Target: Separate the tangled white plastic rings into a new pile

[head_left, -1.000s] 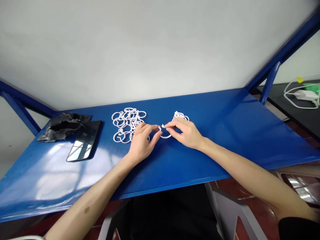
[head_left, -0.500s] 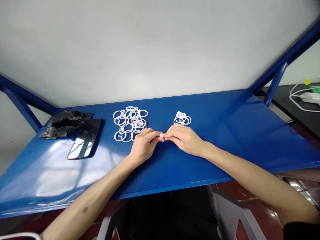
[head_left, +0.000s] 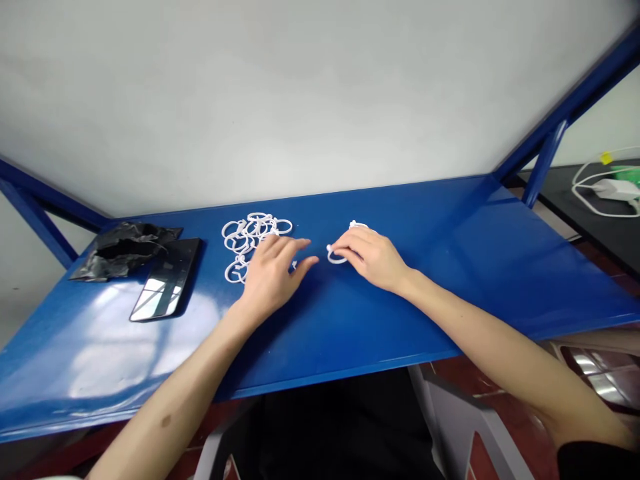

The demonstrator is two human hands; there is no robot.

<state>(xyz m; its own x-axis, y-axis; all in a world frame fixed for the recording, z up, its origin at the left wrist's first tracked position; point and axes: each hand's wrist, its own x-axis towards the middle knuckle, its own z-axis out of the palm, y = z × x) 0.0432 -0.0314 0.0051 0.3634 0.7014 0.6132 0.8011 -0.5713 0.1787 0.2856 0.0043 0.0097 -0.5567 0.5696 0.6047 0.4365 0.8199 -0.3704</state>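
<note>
In the head view, my right hand [head_left: 371, 257] pinches a small white ring [head_left: 337, 259] with a knob-like joint, which sticks out to the left of the fingertips. Behind that hand a small group of white rings [head_left: 358, 225] is mostly covered. My left hand [head_left: 274, 272] holds nothing, with thumb and index finger apart. It hovers over or just in front of a larger pile of white rings [head_left: 235, 237], and hides part of the pile. Whether the hand touches the rings I cannot tell.
Both arms reach over a blue table [head_left: 320, 340] set against a pale wall. A black phone [head_left: 167, 280] and a crumpled black plastic bag [head_left: 123, 250] lie at the left. Beyond the blue frame, a white charger with cable [head_left: 617, 190] rests on a dark surface.
My left hand has let go of the white piece, opened and moved left to the larger pile. My right hand keeps the ring and is slightly nearer the small group.
</note>
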